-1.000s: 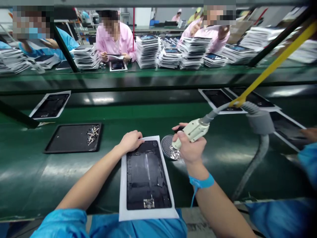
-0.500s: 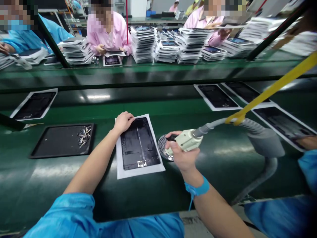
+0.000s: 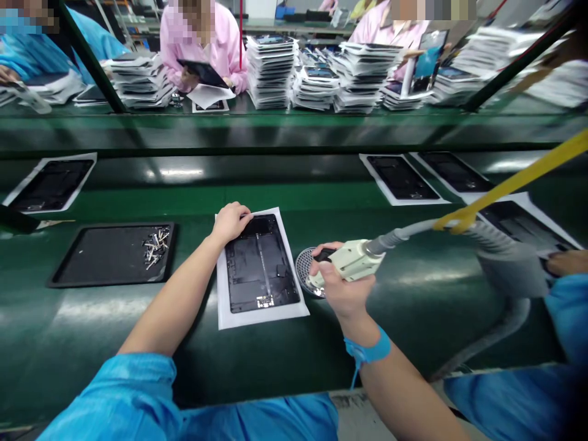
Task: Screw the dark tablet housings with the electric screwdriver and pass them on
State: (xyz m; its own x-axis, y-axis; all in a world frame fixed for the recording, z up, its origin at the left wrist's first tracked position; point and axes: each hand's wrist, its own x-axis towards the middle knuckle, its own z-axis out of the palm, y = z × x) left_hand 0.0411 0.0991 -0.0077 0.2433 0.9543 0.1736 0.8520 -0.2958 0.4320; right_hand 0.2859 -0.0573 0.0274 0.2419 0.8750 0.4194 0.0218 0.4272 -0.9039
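My left hand [image 3: 232,223] holds the top edge of a black tablet back panel [image 3: 261,263], which lies face down on a white sheet [image 3: 296,300]. My right hand [image 3: 342,285] is shut around the handle of a pale electric screwdriver [image 3: 353,260] with a grey cable. The tool's tip is hidden by my fingers, close to a round perforated metal dish [image 3: 304,269]. That dish holds small screws and sits by the tablet's right edge, partly behind my right hand. A blue strap circles my right wrist.
A black tray [image 3: 68,263] with several metal screws lies left on the green conveyor belt [image 3: 193,196]. More tablets on white sheets lie ahead and right. A yellow strap [image 3: 519,184] holds the cable. A co-worker's hand [image 3: 567,263] is at right; stacks of tablets stand beyond.
The whole view has shifted, with the belt and tablet sitting higher and smaller than a second ago. My hands keep their holds. A co-worker across the belt has lifted a tablet.
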